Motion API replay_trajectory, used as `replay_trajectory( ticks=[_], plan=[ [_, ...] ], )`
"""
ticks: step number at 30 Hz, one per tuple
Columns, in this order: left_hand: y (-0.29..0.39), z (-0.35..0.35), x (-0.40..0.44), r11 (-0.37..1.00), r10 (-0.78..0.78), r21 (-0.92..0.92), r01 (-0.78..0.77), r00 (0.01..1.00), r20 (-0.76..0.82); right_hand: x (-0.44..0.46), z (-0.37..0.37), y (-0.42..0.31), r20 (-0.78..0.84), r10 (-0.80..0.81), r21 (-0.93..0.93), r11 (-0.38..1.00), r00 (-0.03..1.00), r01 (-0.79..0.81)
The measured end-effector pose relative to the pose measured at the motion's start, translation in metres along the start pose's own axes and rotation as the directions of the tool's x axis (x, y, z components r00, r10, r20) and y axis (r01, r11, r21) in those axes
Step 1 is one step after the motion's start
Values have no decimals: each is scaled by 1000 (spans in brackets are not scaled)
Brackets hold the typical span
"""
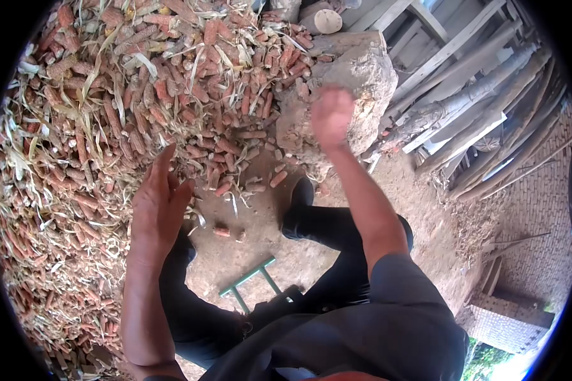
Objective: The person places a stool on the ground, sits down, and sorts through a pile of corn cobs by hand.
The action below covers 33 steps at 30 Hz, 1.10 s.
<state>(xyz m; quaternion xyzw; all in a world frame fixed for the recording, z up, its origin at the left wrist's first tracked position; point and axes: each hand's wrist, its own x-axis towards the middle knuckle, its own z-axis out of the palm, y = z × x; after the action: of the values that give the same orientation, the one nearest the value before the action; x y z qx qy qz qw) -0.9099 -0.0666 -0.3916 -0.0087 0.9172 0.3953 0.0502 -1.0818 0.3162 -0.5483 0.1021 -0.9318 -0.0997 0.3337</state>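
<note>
The reddish-brown, stripped corn cobs [117, 120], tangled with pale, papery husk strips [100, 63], lie in a broad heap beyond and to the left of my left fingertips, with more scattered in the gap between my two hands. My left hand [156, 209] is nearest them, fingers extended together and thumb standing away; I see nothing in its grasp. My right hand [332, 114] has its fingers curled in over the pale brown, rough-sided, flat-topped block [368, 82], wood or stone I cannot tell; it is blurred, so whether it grips anything, or touches the block, I cannot say.

I judge the step in hand to be handling cobs at the block, the hands well apart. Taking up a cob with the left would call for lowering those fingers and closing them around a single one, free of husk; the right would need to clear the block's near edge on its way back to me.

Nearer than my fingertips, the tan earth floor [267, 244] gives open room between my black-trousered legs [324, 228], down to the green, ladder-shaped metal frame [248, 277]. To the right of my right fingers, past the block's far side, long grey wooden poles [451, 111] crowd the space, so I would have less room to swing wide there
</note>
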Motion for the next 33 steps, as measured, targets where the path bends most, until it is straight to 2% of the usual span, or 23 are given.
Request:
replay_trajectory(
  ticks=[1,3,4,6,14,17,19,20,21,23,24,25,27,29,31,33],
  plan=[
    [0,1,0,1000,-1,-6,1,1000,-3,13,-10,22,-186,131,186,978,974,-96],
    [-2,3,-1,1000,-8,7,8,1000,-4,17,7,65,-92,230,110,969,969,-220],
    [-2,3,0,1000,-17,20,17,1000,-4,16,14,77,-95,232,113,969,968,-221],
    [-1,3,3,999,-21,48,22,1000,-4,15,25,88,-56,390,110,918,919,-382],
    [-11,4,-3,999,-7,31,7,1000,-7,8,39,92,-36,397,101,914,917,-392],
    [-17,-4,-3,994,-27,104,27,1000,-5,12,42,92,-13,396,90,915,918,-393],
    [-22,-8,-4,996,-41,80,42,999,-22,12,40,89,-15,441,91,894,897,-438],
    [-20,-12,-5,997,-34,68,36,999,-27,12,36,91,74,427,84,898,901,-433],
    [-19,-15,-9,996,-58,66,59,998,-19,8,31,87,96,416,86,902,904,-424],
    [-18,-19,-11,998,-46,36,47,998,-34,8,26,81,-9,381,89,921,924,-379],
    [-21,-19,-12,998,-41,39,43,998,-39,4,16,74,-29,276,105,957,961,-271],
    [-22,-19,-12,998,-52,39,54,998,-35,-2,6,60,-20,272,109,957,962,-268],
    [-20,-20,-11,998,-51,47,52,998,-34,-19,-14,19,92,45,219,974,995,-64],
    [-17,-19,-10,998,-61,32,62,998,-23,-56,-14,-14,25,-289,401,880,957,255],
    [-14,-17,-7,997,-80,15,81,996,-28,-83,-35,-49,97,-406,549,783,909,291],
    [-12,-15,-8,992,-109,55,110,994,-21,-134,-7,-67,340,-436,635,760,833,138]
  ],
)
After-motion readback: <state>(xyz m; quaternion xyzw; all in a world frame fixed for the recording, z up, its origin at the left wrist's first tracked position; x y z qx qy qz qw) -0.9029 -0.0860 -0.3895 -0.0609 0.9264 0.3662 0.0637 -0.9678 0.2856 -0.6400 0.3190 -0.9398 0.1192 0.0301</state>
